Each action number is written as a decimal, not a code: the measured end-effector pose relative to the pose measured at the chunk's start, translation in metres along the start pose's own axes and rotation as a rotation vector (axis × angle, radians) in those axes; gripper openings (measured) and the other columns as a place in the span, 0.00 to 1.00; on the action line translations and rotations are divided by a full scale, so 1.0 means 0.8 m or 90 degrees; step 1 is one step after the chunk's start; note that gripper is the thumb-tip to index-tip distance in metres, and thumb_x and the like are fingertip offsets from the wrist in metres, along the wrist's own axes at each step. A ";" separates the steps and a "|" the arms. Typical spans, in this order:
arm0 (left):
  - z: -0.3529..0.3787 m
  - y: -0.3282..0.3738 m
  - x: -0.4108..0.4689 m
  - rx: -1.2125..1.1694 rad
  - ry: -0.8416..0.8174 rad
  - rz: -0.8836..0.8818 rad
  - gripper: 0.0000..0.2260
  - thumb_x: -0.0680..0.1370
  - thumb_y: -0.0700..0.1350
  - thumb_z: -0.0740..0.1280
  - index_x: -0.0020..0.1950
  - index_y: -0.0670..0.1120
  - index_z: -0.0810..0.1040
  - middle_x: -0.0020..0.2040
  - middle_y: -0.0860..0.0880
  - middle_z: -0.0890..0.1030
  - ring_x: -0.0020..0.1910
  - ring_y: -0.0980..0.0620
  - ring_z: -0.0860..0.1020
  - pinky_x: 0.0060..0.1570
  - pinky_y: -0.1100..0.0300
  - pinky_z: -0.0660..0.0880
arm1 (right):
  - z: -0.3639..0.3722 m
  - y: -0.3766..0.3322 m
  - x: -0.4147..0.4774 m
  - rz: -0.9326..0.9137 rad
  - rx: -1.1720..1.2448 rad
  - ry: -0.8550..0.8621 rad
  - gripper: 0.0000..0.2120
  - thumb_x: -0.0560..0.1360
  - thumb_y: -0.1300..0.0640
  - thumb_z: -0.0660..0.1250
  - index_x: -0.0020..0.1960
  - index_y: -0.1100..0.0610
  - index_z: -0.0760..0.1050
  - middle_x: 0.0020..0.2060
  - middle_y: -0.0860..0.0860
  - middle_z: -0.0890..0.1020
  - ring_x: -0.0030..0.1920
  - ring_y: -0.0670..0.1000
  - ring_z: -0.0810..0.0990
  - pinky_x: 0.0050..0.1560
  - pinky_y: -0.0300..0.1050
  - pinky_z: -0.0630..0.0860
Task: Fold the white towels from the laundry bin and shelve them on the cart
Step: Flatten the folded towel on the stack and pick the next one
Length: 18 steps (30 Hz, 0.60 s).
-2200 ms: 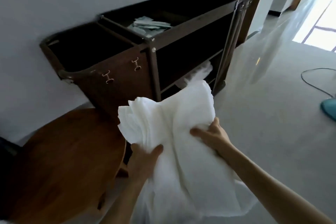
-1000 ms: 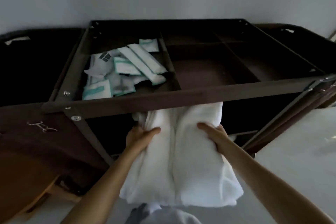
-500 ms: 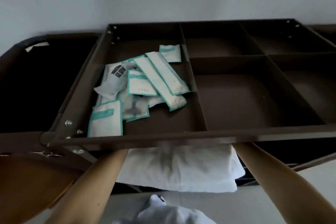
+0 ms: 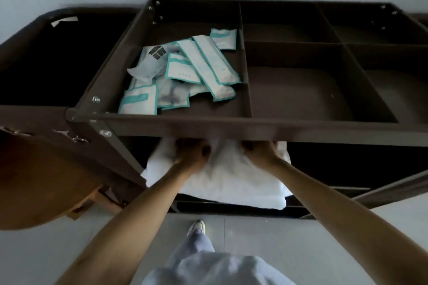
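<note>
A folded white towel lies on the brown cart's middle shelf, its near edge hanging a little over the shelf front. Both my hands are on its far part, just under the front rim of the cart's top tray. My left hand grips a bunched fold of the towel, thumb curled on top. My right hand rests on the towel to the right; its fingers are hidden under the rim. A ridge of cloth stands between the two hands.
The top tray is split into compartments; the left one holds several white-and-teal packets. A dark laundry bag hangs at the cart's left end. A round wooden table stands at the lower left. My shoe is on the grey floor.
The towel went from held in front of the cart onto the middle shelf. My hands, hidden under the tray half a second ago, have drawn back into view on the towel.
</note>
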<state>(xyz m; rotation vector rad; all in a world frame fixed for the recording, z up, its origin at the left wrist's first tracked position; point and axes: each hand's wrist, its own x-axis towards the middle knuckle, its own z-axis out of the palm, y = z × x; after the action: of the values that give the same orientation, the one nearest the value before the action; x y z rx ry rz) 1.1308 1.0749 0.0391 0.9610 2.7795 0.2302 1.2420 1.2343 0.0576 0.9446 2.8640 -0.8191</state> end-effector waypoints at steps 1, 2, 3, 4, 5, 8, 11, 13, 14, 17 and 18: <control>0.004 0.000 -0.002 0.003 0.007 0.019 0.19 0.80 0.52 0.56 0.70 0.51 0.67 0.71 0.47 0.67 0.69 0.45 0.65 0.63 0.52 0.62 | 0.003 0.004 -0.003 -0.009 -0.041 -0.004 0.18 0.76 0.47 0.57 0.61 0.52 0.76 0.64 0.55 0.75 0.67 0.56 0.67 0.65 0.43 0.57; 0.005 0.001 -0.011 -0.023 0.003 0.013 0.22 0.79 0.52 0.56 0.74 0.53 0.61 0.75 0.48 0.61 0.72 0.46 0.59 0.66 0.50 0.59 | 0.001 0.003 -0.012 -0.023 -0.066 -0.019 0.22 0.74 0.44 0.54 0.63 0.49 0.74 0.66 0.53 0.74 0.69 0.56 0.64 0.67 0.43 0.56; 0.008 0.002 -0.021 -0.041 -0.012 0.001 0.25 0.79 0.52 0.56 0.76 0.54 0.56 0.77 0.50 0.56 0.75 0.47 0.54 0.68 0.49 0.57 | 0.000 0.002 -0.018 -0.046 -0.076 -0.026 0.25 0.72 0.44 0.53 0.66 0.47 0.72 0.68 0.51 0.71 0.70 0.55 0.62 0.68 0.44 0.54; 0.012 0.002 -0.027 -0.046 -0.024 -0.006 0.25 0.80 0.52 0.56 0.77 0.54 0.54 0.78 0.51 0.53 0.76 0.48 0.52 0.69 0.49 0.55 | 0.000 0.002 -0.024 -0.074 -0.082 -0.024 0.24 0.73 0.44 0.54 0.68 0.46 0.70 0.70 0.50 0.69 0.71 0.55 0.60 0.69 0.45 0.53; 0.014 0.003 -0.034 -0.048 -0.029 -0.015 0.25 0.80 0.52 0.55 0.77 0.55 0.53 0.78 0.52 0.51 0.76 0.48 0.50 0.70 0.49 0.54 | 0.001 0.003 -0.030 -0.099 -0.078 -0.016 0.22 0.76 0.47 0.56 0.69 0.47 0.69 0.71 0.49 0.67 0.72 0.54 0.58 0.70 0.45 0.52; 0.020 0.010 -0.053 -0.032 -0.038 -0.022 0.24 0.81 0.53 0.54 0.76 0.54 0.55 0.78 0.54 0.53 0.76 0.50 0.51 0.70 0.51 0.54 | 0.005 0.007 -0.047 -0.127 -0.080 -0.026 0.20 0.78 0.51 0.60 0.70 0.48 0.67 0.72 0.47 0.63 0.73 0.52 0.55 0.70 0.46 0.51; 0.031 0.011 -0.064 -0.016 -0.025 -0.023 0.22 0.81 0.53 0.52 0.76 0.54 0.57 0.77 0.54 0.55 0.76 0.52 0.51 0.69 0.53 0.54 | 0.009 0.016 -0.053 -0.121 -0.119 -0.050 0.23 0.79 0.48 0.58 0.73 0.47 0.61 0.74 0.46 0.59 0.74 0.51 0.52 0.72 0.47 0.50; 0.039 0.010 -0.070 -0.009 -0.011 -0.023 0.22 0.81 0.53 0.50 0.76 0.55 0.58 0.77 0.54 0.56 0.76 0.52 0.52 0.70 0.54 0.54 | 0.018 0.026 -0.057 -0.125 -0.148 -0.064 0.25 0.79 0.45 0.54 0.74 0.46 0.57 0.75 0.46 0.56 0.75 0.51 0.50 0.73 0.49 0.49; 0.042 0.011 -0.075 -0.011 0.001 -0.019 0.22 0.80 0.54 0.48 0.75 0.54 0.60 0.76 0.54 0.59 0.76 0.52 0.55 0.69 0.54 0.55 | 0.023 0.029 -0.061 -0.130 -0.156 -0.059 0.26 0.78 0.43 0.51 0.75 0.46 0.56 0.75 0.46 0.56 0.76 0.51 0.49 0.74 0.49 0.49; 0.053 0.012 -0.096 -0.040 0.123 0.022 0.23 0.74 0.51 0.52 0.61 0.47 0.79 0.63 0.48 0.78 0.63 0.46 0.76 0.60 0.51 0.70 | 0.033 0.039 -0.076 -0.144 -0.162 -0.017 0.33 0.72 0.41 0.42 0.76 0.47 0.54 0.76 0.47 0.55 0.76 0.51 0.49 0.74 0.49 0.47; 0.059 0.011 -0.101 -0.038 0.147 0.041 0.21 0.73 0.50 0.54 0.56 0.46 0.82 0.57 0.46 0.82 0.57 0.45 0.80 0.57 0.53 0.71 | 0.035 0.040 -0.081 -0.149 -0.165 -0.007 0.34 0.71 0.40 0.39 0.76 0.48 0.53 0.76 0.47 0.54 0.76 0.51 0.48 0.74 0.49 0.46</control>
<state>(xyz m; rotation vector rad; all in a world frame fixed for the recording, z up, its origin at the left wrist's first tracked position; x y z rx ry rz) 1.2091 1.0352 0.0055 1.0728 2.9299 0.4583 1.3091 1.2067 0.0291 0.5851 3.0102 -0.4420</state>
